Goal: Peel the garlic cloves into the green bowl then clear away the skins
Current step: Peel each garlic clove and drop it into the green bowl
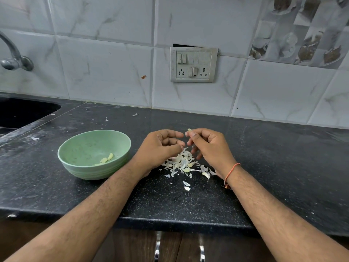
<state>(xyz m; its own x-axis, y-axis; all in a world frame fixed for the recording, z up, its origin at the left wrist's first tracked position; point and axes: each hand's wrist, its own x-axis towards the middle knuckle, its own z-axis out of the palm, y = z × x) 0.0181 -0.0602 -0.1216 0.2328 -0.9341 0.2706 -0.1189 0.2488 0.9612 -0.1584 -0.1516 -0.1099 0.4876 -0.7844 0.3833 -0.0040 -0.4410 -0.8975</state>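
Observation:
A green bowl sits on the black counter left of my hands, with a few peeled garlic cloves inside. My right hand pinches a small garlic clove between thumb and fingertips, just above a pile of white skins and unpeeled cloves. My left hand hovers beside it with fingers curled, fingertips almost meeting the right hand's. Whether the left hand holds a scrap of skin is hidden.
The black sink lies at the far left under a metal tap. A switch and socket plate is on the tiled wall. Stray skin bits lie near the counter's front edge. Cabinet handles show below.

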